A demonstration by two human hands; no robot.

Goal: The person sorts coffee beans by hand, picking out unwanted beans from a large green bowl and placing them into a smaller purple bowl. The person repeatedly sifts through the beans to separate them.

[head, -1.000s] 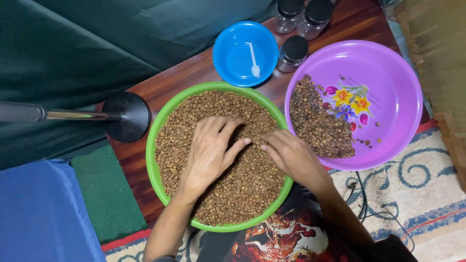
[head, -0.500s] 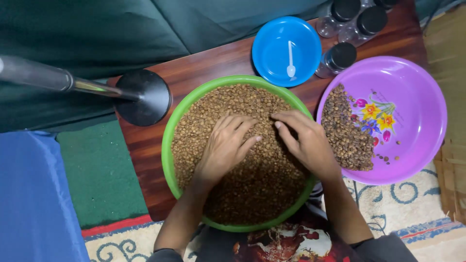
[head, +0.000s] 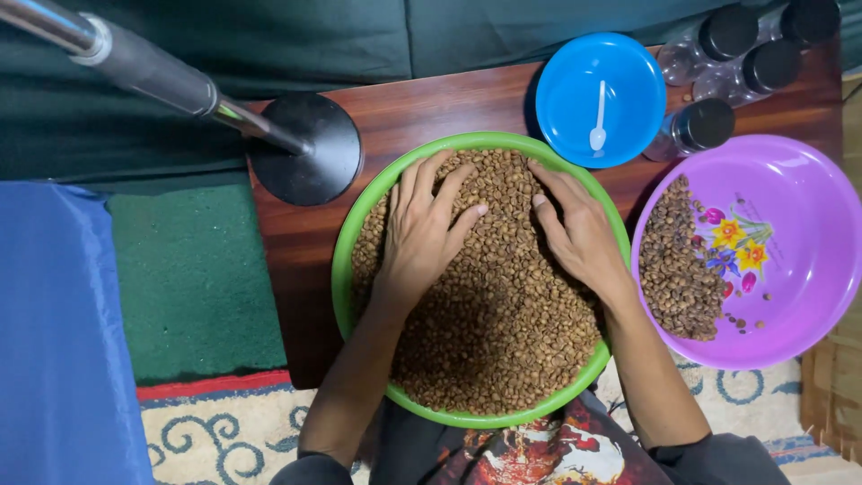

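A green round basin (head: 345, 269) sits on a dark wooden board and is full of small brown beans (head: 503, 341). My left hand (head: 422, 229) lies flat on the beans in the basin's upper left, fingers spread. On the upper right of the same heap rests my right hand (head: 579, 233), palm down with the fingers apart. Neither hand holds anything. To the right stands a purple basin (head: 808, 216) with a flower print, holding a smaller pile of beans (head: 682, 269) along its left side.
A blue bowl (head: 566, 90) with a white spoon (head: 599, 117) stands behind the green basin. Several clear jars with black lids (head: 705, 126) cluster at the top right. A black stand base (head: 310, 148) with a metal pole sits at the board's left. Green mat and blue cloth lie left.
Both hands have slid toward the far side of the green basin across the beans. The camera view has shifted, so everything sits further right and lower in the frame.
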